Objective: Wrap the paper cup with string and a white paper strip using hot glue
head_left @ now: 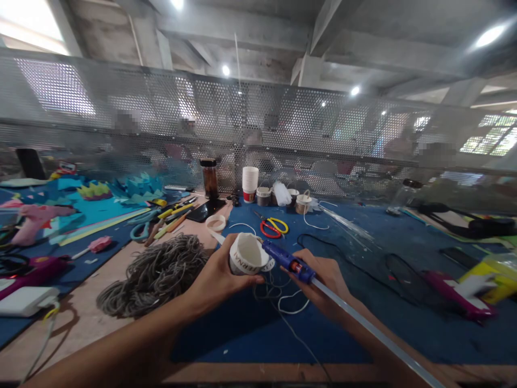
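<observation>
My left hand (220,275) is wrapped round a white paper cup (248,260) with a printed ribbon about its rim; the cup's mouth tips toward me. In my right hand (323,275) is a blue glue gun (288,260), and a long clear glue stick (371,323) runs out of its back end. The gun's nozzle points left and is at the cup's right side; whether it touches cannot be made out. White cord (294,304) lies in loops on the blue mat below the cup.
Left of my left hand lies a heap of grey cord (157,275). Scissors (274,226) with red and yellow handles are beyond the cup. Stacked paper cups (250,180), a dark jar (209,178) and a phone (205,210) stand or lie near the mesh partition (278,124).
</observation>
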The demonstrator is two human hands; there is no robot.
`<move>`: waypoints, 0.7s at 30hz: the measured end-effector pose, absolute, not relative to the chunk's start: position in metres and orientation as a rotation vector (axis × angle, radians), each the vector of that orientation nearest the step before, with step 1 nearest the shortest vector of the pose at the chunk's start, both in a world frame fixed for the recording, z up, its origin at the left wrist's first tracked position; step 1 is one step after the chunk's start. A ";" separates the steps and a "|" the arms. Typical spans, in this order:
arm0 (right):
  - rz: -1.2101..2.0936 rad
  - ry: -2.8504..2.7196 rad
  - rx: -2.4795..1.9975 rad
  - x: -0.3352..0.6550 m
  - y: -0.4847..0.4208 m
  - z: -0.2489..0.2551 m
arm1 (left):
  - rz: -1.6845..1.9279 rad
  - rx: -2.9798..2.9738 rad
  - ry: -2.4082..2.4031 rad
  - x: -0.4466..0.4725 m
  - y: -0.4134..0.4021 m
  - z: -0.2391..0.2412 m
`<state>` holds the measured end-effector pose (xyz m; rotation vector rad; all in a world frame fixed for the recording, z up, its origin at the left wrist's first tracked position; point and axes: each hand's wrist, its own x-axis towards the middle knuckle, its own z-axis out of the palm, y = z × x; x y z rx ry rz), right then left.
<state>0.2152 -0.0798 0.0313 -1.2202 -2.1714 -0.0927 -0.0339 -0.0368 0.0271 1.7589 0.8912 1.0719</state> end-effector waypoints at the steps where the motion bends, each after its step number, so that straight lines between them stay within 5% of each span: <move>1: -0.089 -2.168 -1.221 0.215 -0.080 0.032 | 1.070 1.765 0.895 -0.034 -0.037 0.027; 21: -0.070 -2.149 -1.230 0.216 -0.081 0.032 | 1.077 1.795 0.926 -0.034 -0.037 0.031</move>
